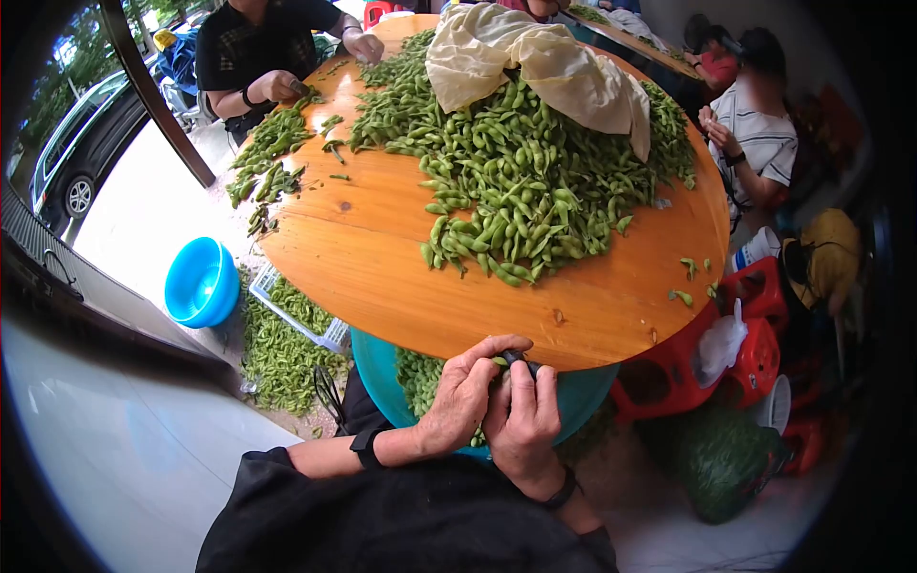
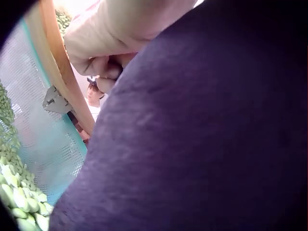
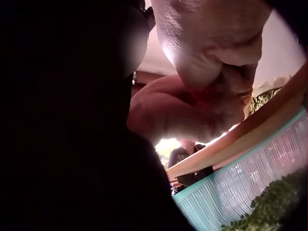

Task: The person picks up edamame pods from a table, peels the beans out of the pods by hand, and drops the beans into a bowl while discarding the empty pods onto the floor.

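At the table's near edge both hands meet over a teal basket [image 1: 373, 372] of shelled green beans. The left hand [image 1: 457, 399] has its fingers curled round a small green pod [image 1: 500, 361]. Pressed against it, the right hand [image 1: 523, 420] pinches at the same pod; a dark piece shows at its fingertips, too small to identify. In the left wrist view the left hand [image 2: 113, 33] is partly hidden by dark cloth. The right wrist view shows the right hand [image 3: 207, 43] touching the other hand, the pod hidden.
A large heap of green pods [image 1: 525, 181] lies on the round wooden table [image 1: 382, 258], partly under a pale cloth [image 1: 544, 62]. A blue basin [image 1: 202, 283] and a crate of pods stand at the left, red stools [image 1: 755, 358] at the right. Other people sit around.
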